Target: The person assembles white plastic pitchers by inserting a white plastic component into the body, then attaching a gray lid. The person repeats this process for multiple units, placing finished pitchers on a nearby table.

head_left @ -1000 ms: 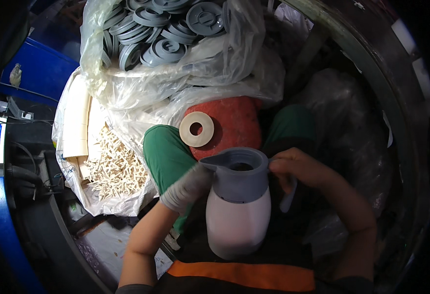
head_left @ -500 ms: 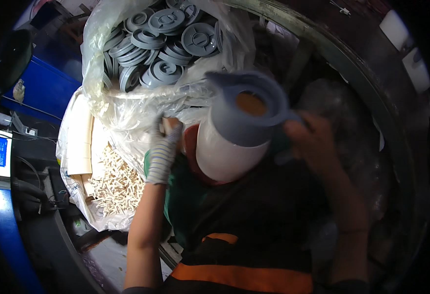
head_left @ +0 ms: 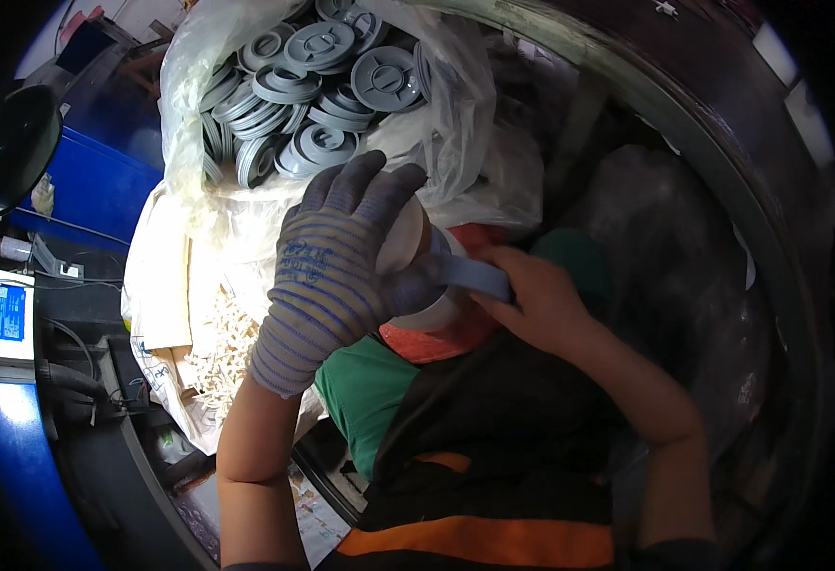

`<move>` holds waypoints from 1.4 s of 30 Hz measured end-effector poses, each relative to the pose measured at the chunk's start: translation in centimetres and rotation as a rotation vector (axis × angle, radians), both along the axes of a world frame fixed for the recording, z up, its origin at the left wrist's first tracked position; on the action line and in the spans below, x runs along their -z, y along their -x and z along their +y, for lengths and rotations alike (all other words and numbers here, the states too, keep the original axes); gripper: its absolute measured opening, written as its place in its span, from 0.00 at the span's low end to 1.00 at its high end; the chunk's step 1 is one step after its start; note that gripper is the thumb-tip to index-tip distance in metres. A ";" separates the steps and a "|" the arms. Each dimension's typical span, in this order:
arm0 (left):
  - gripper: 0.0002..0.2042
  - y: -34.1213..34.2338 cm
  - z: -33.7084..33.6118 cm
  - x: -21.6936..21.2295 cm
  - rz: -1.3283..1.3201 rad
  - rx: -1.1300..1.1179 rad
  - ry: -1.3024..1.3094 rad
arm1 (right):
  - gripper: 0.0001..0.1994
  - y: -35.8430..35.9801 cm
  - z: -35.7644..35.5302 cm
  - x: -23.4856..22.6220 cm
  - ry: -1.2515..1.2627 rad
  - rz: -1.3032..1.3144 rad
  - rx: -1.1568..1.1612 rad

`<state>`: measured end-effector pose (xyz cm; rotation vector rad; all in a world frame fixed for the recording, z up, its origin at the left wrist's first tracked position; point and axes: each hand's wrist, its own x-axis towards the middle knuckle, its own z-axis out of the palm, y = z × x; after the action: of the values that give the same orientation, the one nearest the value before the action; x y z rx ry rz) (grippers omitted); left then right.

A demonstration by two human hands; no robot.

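A jug with a white body [head_left: 436, 316] and a blue-grey handle [head_left: 479, 277] rests over my lap on a red cloth [head_left: 455, 344]. My left hand [head_left: 327, 262], in a striped knit glove, is laid across the jug with its fingers curved over it and its thumb near the handle. It hides much of the jug, so I cannot tell exactly how the jug is tilted. Bare, my right hand [head_left: 536, 295] grips the handle from the right. Just beyond the left hand is a clear plastic bag [head_left: 465, 114] holding several grey round lids [head_left: 320, 46].
Left of my lap stands a white sack [head_left: 151, 285] with many small cream plastic pieces [head_left: 222, 352]. A blue machine with a small display [head_left: 10, 312] is at far left. A dark curved rail [head_left: 627, 81] runs along the right; clear plastic wrapping [head_left: 665, 228] lies inside it.
The jug has been lowered and turned, and its open mouth no longer shows. My left hand has moved from beside the jug onto it; my right hand has come inward with the handle.
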<state>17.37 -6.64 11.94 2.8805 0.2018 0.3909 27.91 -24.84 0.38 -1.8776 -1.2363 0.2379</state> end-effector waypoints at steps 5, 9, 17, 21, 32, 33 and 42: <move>0.34 0.1 0.2 -0.3 -0.038 -0.012 0.062 | 0.15 0.1 -0.7 1.6 0.210 -0.008 0.024; 0.32 0.6 0.2 -4.7 -0.212 0.027 0.346 | 0.15 0.1 -0.5 2.1 0.204 0.049 0.031; 0.30 2.3 -1.6 -4.6 -0.326 -0.010 -0.140 | 0.16 0.8 -0.4 2.7 0.153 0.081 0.060; 0.32 1.2 -2.1 1.1 -0.136 -0.036 -0.091 | 0.16 0.8 -0.7 2.9 0.211 0.074 0.062; 0.23 3.0 4.3 4.8 -0.611 -0.383 1.166 | 0.13 -0.2 -1.9 4.6 -0.251 0.975 0.181; 0.22 2.8 5.0 6.7 -0.638 -0.482 1.136 | 0.11 -0.3 -2.2 3.9 -0.322 1.048 0.201; 0.19 3.8 5.1 18.6 -0.481 -0.547 1.128 | 0.12 -1.7 -3.4 2.7 -0.046 1.091 0.307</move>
<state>13.54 -1.55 -6.65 1.5459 0.8099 0.7370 29.59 -28.23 -2.27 -1.4730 -0.2039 0.9011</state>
